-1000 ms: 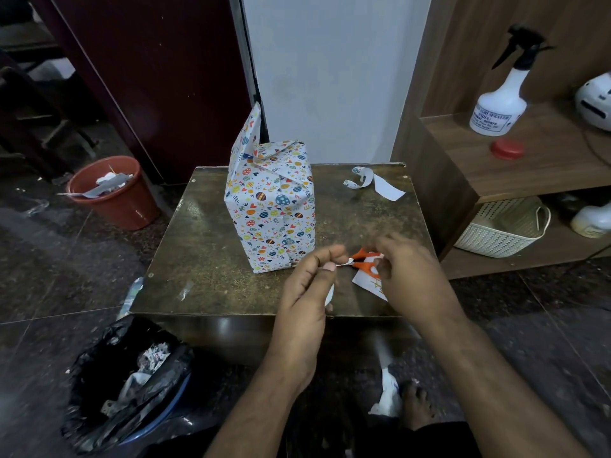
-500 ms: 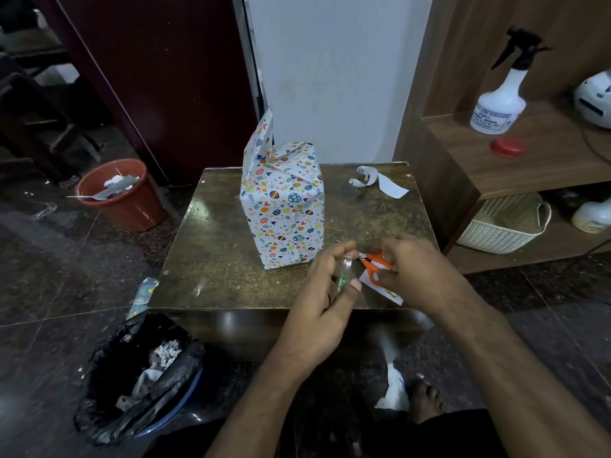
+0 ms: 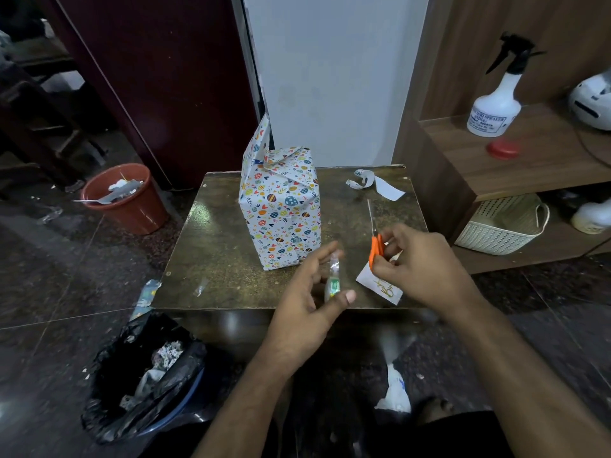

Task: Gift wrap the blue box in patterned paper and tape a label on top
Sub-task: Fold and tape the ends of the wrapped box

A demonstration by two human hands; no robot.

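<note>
The box wrapped in patterned paper (image 3: 281, 206) stands upright on the small dark table (image 3: 218, 246), with one paper flap sticking up at its top left. My left hand (image 3: 310, 299) pinches a clear strip of tape (image 3: 332, 279) between thumb and fingers, just in front of the box. My right hand (image 3: 420, 269) grips small orange-handled scissors (image 3: 375, 246), blades pointing away from me. A white label with yellow writing (image 3: 380, 285) lies on the table under my right hand.
A curled white paper scrap (image 3: 373, 185) lies at the table's far right. An orange bucket (image 3: 125, 200) and a black-lined bin (image 3: 145, 375) stand on the floor to the left. A wooden shelf on the right holds a spray bottle (image 3: 496, 104), a red lid (image 3: 503, 149) and a woven basket (image 3: 502, 226).
My hands have parted: the left one has drawn a cut strip of tape away to the left, and the right one has lifted the scissors so the blades point up and away.
</note>
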